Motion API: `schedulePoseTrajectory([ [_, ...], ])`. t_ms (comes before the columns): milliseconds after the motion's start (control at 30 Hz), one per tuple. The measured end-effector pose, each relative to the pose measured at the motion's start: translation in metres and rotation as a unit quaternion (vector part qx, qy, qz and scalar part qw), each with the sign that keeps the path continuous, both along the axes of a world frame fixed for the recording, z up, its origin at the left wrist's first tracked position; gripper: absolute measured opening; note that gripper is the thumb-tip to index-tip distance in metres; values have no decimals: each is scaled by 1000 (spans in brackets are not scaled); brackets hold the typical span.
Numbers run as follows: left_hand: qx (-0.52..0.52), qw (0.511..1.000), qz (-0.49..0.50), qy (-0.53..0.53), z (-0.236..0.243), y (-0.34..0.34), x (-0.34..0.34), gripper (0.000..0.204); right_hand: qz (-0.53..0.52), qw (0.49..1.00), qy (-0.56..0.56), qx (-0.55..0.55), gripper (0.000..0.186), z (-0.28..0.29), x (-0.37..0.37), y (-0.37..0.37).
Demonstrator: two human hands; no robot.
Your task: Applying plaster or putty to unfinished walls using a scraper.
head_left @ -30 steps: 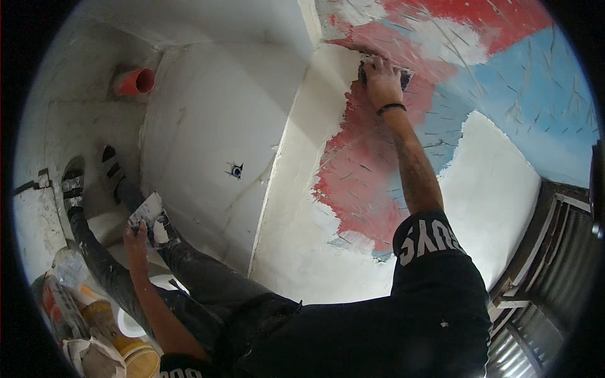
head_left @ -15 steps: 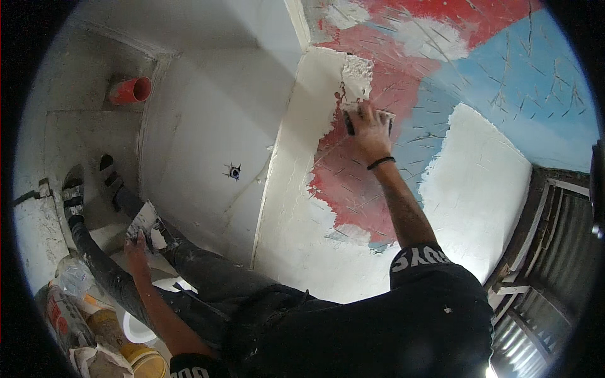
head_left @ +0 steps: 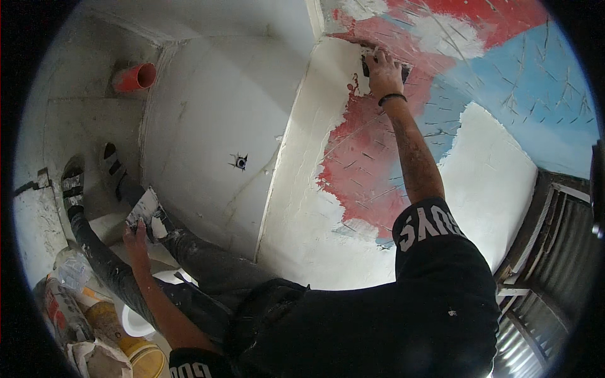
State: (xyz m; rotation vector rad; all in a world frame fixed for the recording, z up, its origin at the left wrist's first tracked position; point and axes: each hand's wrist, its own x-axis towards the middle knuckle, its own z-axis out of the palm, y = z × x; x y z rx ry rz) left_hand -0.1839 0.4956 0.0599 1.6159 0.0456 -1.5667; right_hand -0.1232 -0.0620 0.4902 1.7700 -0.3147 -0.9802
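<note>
High on the painted wall (head_left: 368, 160), my right hand (head_left: 386, 75) presses a wide filling knife (head_left: 405, 71) against the surface. Its fingers are closed over the tool, and most of the blade is hidden beneath them. The wall shows red and blue paint with many scored marks, partly covered by white filler (head_left: 296, 217). Down beside my legs, my left hand (head_left: 135, 244) grips a broad, flat filling knife (head_left: 146, 208). White filler is smeared over its blade.
An orange-red pipe stub (head_left: 144, 76) sticks out at the far left. A hole with a fitting (head_left: 240, 162) opens in the grey-white wall. At lower left stand a white bucket (head_left: 135, 324), a yellow bucket (head_left: 148, 360) and sacks (head_left: 94, 360). Corrugated metal (head_left: 564, 258) lies at right.
My right hand has moved up the wall with its knife, over the patch of wet filler near the top corner. The left hand has stayed about where it was.
</note>
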Motion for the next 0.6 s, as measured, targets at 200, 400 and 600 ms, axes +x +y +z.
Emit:
schedulePoseTrajectory([
  [200,-8,982,116,148,7,-10,19,67,20,999,-13,47,30,-4,-30,31],
  [400,35,999,-22,17,-12,10,9,69,-32,996,-8,87,33,12,-67,116],
  [600,63,984,99,133,10,3,19,70,-48,998,-2,28,46,27,-7,115],
])
